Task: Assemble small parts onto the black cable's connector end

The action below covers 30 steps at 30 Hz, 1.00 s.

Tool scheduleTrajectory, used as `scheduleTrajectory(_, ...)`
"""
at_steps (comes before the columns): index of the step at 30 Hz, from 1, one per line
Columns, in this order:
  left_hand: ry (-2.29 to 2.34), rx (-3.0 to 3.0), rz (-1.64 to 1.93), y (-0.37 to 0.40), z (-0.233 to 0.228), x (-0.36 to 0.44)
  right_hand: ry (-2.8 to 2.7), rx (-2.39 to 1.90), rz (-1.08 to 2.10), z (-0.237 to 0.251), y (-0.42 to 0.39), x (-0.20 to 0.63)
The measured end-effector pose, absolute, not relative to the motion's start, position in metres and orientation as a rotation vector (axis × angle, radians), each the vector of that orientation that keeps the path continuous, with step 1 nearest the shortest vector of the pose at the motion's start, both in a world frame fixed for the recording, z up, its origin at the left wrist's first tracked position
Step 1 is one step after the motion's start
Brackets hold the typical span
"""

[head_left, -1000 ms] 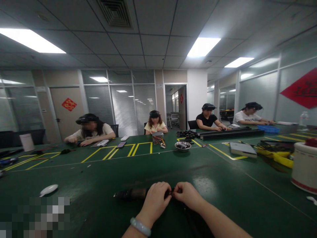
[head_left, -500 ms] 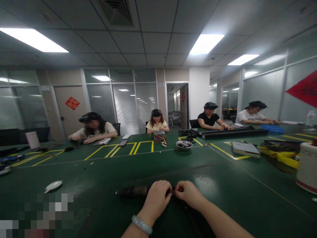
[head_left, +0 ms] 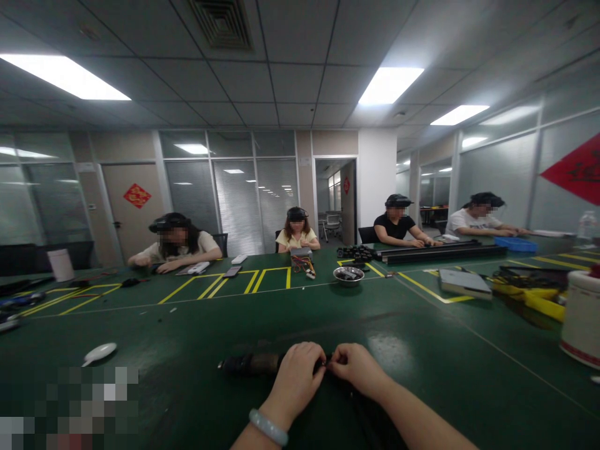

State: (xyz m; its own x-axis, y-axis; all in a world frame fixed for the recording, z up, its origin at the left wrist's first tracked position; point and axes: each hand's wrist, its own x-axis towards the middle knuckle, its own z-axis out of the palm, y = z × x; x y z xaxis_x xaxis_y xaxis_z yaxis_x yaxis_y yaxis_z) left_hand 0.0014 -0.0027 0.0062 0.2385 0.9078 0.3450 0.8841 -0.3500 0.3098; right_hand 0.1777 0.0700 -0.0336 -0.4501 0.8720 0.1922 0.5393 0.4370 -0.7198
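Observation:
A dark cylindrical part (head_left: 253, 363) lies on the green table (head_left: 197, 400) just in front of me, its left end sticking out past my fingers. My left hand (head_left: 295, 378), a pale bangle on its wrist, curls over the right end of this part. My right hand (head_left: 359, 369) meets it fingertip to fingertip and pinches something small and dark there. What sits between the fingertips is hidden.
A white spoon-like object (head_left: 99, 353) lies at the left. A metal bowl (head_left: 347, 274) stands mid-table, a white tub (head_left: 581, 317) and yellow-black items (head_left: 529, 294) at the right. Several people sit working along the far edge, with long black rails (head_left: 440, 252) before them.
My hands stay joined on the dark part. The view has shifted slightly to the left and up; nothing on the table has moved.

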Motion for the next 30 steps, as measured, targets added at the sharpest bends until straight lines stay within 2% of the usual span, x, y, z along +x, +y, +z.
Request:
scheduleTrajectory(5, 1.737, 2.442, 0.823, -0.002, 0.002, -0.001, -2.137, -1.181, 0.769, -0.035, 0.07, 0.178)
scheduleTrajectory(11, 1.775, 2.276, 1.09, 0.0, -0.001, -0.009, -2.133, -1.178, 0.797, -0.033, 0.07, 0.178)
scheduleTrajectory(18, 1.762, 2.403, 0.826, -0.005, 0.008, -0.009, -2.12, -1.171, 0.837, -0.036, 0.07, 0.178)
scheduleTrajectory(30, 1.744, 2.443, 0.753, -0.003, 0.006, -0.009, -2.133, -1.171, 0.826, -0.031, 0.069, 0.178)
